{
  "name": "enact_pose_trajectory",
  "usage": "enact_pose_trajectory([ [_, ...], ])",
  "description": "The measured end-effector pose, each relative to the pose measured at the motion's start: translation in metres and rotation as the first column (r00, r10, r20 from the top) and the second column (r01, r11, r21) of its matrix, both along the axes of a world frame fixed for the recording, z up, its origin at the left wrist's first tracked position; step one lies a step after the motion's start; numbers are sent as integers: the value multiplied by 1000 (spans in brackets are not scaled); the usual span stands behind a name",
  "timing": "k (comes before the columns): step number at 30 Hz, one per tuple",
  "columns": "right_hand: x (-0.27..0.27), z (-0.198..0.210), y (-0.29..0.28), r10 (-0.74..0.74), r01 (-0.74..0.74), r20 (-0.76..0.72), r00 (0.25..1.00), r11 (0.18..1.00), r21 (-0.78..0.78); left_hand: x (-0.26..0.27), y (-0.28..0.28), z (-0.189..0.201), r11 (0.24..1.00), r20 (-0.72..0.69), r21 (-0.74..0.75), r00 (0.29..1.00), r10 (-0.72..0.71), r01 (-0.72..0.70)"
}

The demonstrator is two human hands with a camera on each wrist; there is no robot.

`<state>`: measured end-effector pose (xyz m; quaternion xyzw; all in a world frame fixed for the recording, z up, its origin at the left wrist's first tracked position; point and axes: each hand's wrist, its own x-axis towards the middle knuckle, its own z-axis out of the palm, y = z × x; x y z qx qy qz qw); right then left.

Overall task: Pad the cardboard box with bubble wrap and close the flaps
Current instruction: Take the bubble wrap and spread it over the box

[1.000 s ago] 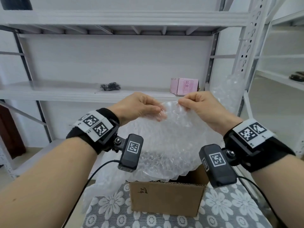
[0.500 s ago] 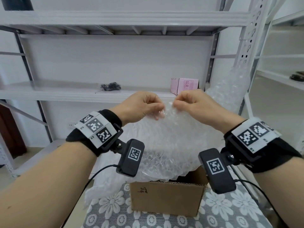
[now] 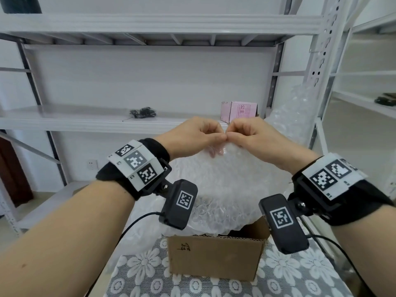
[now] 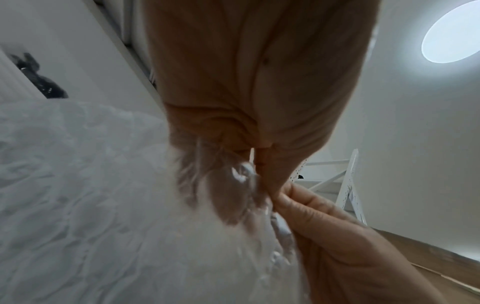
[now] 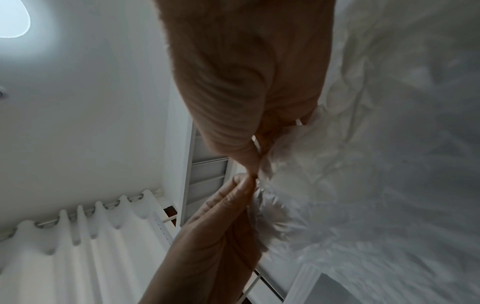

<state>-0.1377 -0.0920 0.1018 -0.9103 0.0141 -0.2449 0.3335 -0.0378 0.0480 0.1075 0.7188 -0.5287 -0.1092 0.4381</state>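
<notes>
Take the brown corrugated cardboard box as the landmark. It stands open-topped on a desk covered with a grey cloth printed with white flowers, and its near wall faces the person.

Directly above the box hangs a clear, crinkled sheet of bubble wrap, its lower folds draping onto the box's rim and over the open top. More of the same wrap trails away to the right of the box and up beside the white metal shelving upright.

Above the box, at the sheet's top edge, the left hand and right hand meet, thumb tips touching. The fingers of the left hand are curled tight, pinching the plastic; the right fingers pinch the same edge just beside them. Gripping so close together at one spot suggests the person means to tear a piece off, or to gather the edge, before lowering it in as padding.

Behind the box, on the white shelf, sit a small pink carton and a black tangled object.
</notes>
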Motion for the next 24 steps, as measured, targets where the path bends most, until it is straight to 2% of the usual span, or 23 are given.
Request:
enact_pose_trajectory([
  [3, -1, -2, -1, 34, -34, 50, 998, 999, 7, 1, 1, -2, 998, -45, -39, 998, -49, 47],
  [8, -2, -7, 1, 100, -130, 213, 972, 983, 132, 4, -1, -9, 974, -135, -205, 983, -123, 93],
  [16, 3, -18, 2, 102, -239, 378, 920, 911, 336, 4, -9, -16, 935, -281, -343, 939, -199, 96],
  [20, 5, -22, 2, 91, -269, 410, 908, 876, 401, 3, -13, -20, 922, -347, -379, 911, -224, 82],
  [24, 2, -19, -3, 55, -181, 344, 937, 921, 345, 5, -13, -18, 944, -346, -326, 922, -175, 56],
])
